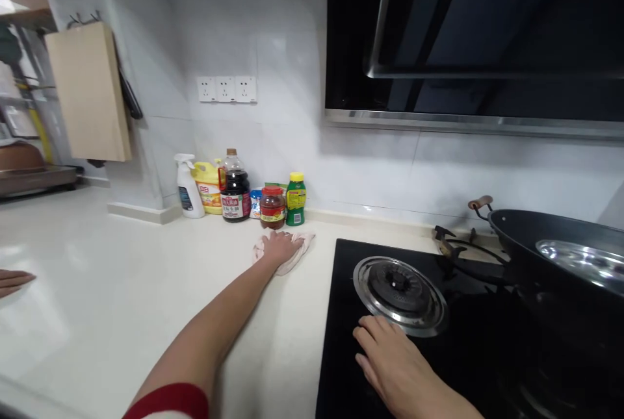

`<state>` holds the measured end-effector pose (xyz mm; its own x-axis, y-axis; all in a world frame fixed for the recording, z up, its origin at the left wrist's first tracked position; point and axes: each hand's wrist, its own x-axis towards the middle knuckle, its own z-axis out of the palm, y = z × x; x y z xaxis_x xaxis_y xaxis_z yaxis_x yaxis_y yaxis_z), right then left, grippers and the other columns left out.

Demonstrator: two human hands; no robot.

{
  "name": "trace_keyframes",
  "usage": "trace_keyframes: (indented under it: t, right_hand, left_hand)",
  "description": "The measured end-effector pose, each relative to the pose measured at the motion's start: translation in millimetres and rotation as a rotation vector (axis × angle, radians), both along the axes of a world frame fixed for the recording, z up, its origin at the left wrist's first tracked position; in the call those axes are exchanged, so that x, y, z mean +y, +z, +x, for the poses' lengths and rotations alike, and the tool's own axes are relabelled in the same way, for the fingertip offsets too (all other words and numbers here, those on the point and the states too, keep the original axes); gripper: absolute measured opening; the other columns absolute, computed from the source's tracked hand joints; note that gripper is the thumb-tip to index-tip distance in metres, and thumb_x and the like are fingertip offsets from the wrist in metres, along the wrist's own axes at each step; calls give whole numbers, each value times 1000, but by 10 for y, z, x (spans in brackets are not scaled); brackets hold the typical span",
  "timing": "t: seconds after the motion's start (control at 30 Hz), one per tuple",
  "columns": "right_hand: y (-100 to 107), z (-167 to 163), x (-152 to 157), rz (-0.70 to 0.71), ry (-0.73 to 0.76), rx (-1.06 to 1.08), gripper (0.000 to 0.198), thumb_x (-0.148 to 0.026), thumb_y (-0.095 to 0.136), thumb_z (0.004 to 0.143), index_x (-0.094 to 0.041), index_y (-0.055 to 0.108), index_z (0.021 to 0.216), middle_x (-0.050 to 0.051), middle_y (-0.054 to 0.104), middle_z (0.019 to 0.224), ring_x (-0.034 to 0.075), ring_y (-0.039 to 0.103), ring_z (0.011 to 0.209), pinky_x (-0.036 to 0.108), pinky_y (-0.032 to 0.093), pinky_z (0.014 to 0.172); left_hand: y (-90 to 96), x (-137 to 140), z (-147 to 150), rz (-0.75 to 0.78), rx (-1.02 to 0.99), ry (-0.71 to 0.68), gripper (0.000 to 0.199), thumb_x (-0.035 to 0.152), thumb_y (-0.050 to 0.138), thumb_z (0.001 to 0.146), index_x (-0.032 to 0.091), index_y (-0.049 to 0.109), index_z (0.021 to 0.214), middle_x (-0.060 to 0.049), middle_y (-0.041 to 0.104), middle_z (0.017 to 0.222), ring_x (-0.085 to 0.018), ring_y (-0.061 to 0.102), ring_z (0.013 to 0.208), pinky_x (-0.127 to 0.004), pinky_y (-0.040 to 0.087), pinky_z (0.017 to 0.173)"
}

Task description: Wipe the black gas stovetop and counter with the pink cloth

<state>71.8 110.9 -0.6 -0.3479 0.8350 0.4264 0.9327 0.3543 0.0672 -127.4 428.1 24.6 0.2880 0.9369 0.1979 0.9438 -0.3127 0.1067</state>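
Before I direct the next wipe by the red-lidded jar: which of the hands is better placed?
Likely left: the left hand rests on the cloth in front of the red-lidded jar; the right hand is at the stove.

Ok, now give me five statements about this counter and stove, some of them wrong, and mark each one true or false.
1. The left hand is on the cloth. True.
2. The right hand grips the wok's wooden handle. False: it holds nothing visible and is near the uncovered burner.
3. The green bottle has a yellow cap. True.
4. The cutting board lies flat on the counter. False: it hangs upright by the wall.
5. In this view, the red-lidded jar stands left of the green bottle. True.
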Motion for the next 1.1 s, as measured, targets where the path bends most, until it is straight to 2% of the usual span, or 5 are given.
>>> trace_keyframes:
  t: [0.17,0.4,0.8,0.93,1.1]
  right_hand:
    - [109,40,-32,-81,16,77,23,-20,58,92,-25,58,114,7,64,111,26,60,100,42,49,86]
    - [210,100,-54,-190,12,174,20,-23,58,95,-23,61,115,6,62,115,25,57,106,43,46,92]
    - [62,211,-66,-156,98,263,23,-28,51,98,-22,62,118,9,62,121,23,57,112,43,46,98]
    - [46,180,-91,-144,83,257,23,-25,50,98,-22,61,119,9,62,121,23,57,112,45,47,98]
    - [95,107,-149,-164,44,190,23,-20,49,97,-21,62,116,11,61,125,26,58,113,47,49,96]
  left_hand:
    - [38,-5,519,-38,-19,-23,78,74,27,90,23,57,140,-18,48,153,-46,34,140,-68,22,108]
    - [19,-796,691,-46,-23,-208,69,68,31,94,21,59,136,-15,50,151,-41,35,141,-63,25,110]
    - [35,-2815,-861,-98,-15,-557,40,54,52,93,36,64,127,-2,51,152,-33,34,146,-58,24,119]
    - [-10,-2760,-1388,-78,20,-490,37,51,55,92,40,64,126,1,42,159,-31,36,146,-52,33,118]
    - [-42,-1980,-1656,-23,38,-177,48,58,47,92,36,62,132,-5,43,157,-32,33,147,-52,32,117]
